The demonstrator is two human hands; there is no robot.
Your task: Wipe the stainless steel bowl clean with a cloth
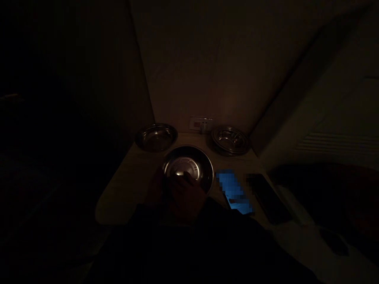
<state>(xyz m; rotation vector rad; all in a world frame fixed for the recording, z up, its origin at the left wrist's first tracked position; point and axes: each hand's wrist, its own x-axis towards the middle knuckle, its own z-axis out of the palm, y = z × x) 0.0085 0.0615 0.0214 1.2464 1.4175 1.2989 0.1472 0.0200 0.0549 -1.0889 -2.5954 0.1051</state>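
A shiny round metal bowl sits near the middle of a small wooden table, a bright reflection on its bottom. At its left rim is my left hand, which appears to grip the edge; its fingers are mostly lost in the dark. My right hand reaches over the near side, fingers bent together above the inside of the bowl. Whatever those fingers hold, if anything, is too dark to make out. Dark sleeves cover both forearms.
Behind the bowl stand another metal bowl at left and several stacked metal dishes at right. A lit phone and a dark flat object lie right. A wall socket with a plug is above the wooden table.
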